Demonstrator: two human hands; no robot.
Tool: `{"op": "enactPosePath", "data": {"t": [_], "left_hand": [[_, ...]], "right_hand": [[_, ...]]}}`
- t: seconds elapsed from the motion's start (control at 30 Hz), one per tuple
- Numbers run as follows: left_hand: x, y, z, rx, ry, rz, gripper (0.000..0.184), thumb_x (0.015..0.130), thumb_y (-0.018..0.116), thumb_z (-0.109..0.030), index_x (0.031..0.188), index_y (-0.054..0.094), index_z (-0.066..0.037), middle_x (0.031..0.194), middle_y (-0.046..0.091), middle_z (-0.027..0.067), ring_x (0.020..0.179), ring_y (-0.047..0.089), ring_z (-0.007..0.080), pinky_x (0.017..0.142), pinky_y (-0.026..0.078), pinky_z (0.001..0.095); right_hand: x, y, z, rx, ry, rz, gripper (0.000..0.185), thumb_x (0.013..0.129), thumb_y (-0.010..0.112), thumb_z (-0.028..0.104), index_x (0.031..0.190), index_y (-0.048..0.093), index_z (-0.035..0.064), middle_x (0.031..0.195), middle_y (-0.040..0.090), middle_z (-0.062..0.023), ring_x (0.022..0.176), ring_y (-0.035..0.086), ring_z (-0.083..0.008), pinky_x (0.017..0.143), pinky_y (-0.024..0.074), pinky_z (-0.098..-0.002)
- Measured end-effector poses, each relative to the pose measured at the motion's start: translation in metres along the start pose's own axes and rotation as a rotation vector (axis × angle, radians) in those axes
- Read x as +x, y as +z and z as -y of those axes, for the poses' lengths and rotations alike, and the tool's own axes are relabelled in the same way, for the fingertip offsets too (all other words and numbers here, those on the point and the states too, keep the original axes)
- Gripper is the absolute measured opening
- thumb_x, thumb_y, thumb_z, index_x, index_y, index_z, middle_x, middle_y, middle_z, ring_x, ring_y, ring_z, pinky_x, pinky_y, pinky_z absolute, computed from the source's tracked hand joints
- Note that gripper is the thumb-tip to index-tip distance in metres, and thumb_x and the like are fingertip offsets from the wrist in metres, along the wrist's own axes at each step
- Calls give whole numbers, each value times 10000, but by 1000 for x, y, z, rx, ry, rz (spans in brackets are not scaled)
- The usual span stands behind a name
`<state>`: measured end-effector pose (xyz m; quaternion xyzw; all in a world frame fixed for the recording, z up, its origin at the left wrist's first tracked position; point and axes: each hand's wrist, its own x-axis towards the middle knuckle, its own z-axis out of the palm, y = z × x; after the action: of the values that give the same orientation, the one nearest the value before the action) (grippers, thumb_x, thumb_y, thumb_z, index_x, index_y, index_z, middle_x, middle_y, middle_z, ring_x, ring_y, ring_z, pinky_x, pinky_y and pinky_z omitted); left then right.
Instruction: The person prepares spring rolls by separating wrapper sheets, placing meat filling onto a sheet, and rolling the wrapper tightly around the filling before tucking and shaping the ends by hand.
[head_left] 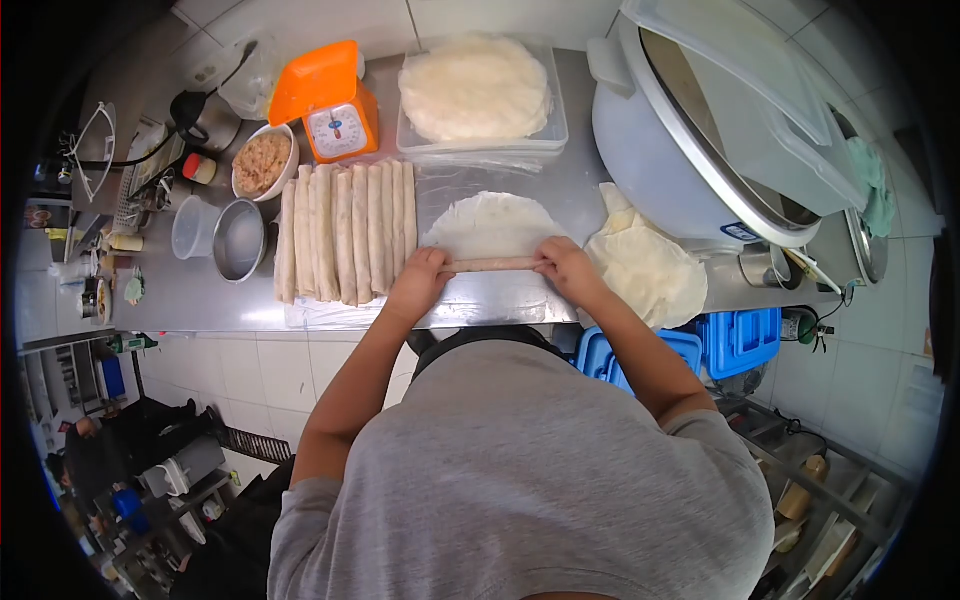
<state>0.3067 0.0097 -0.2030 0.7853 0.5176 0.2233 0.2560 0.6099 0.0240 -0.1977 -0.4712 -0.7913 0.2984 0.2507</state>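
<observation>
A thin spring roll (495,265) lies across the near edge of a translucent round wrapper (495,222), which spreads flat beyond it on the steel table. My left hand (424,280) is closed around the roll's left end, and my right hand (568,268) pinches its right end. Just left of my left hand, several long finished rolls (345,235) lie side by side on plastic film. To the right of my right hand sits a crumpled pile of loose wrappers (650,265). Behind the work, a clear plastic tray (556,138) holds a tall stack of round wrappers (475,90).
A white bowl of minced filling (262,165), an orange scale (340,125), a steel bowl (240,240) and a plastic tub (192,228) stand left. A big lidded container (650,140) occupies the right. Blue lidded boxes (740,342) are below the table edge (250,318).
</observation>
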Motion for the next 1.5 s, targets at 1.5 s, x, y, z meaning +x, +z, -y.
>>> {"op": "enactPosePath", "data": {"t": [1.5], "left_hand": [[63,19,15,95,90,-88,203,830,572,-77,1021,638,-63,1026,591,108,1036,534,305,912,417,430]], "right_hand": [[55,-1,-7,-252,0,-85,168,840,599,119,989,672,94,993,610,-94,949,556,-281,859,412,-423]]}}
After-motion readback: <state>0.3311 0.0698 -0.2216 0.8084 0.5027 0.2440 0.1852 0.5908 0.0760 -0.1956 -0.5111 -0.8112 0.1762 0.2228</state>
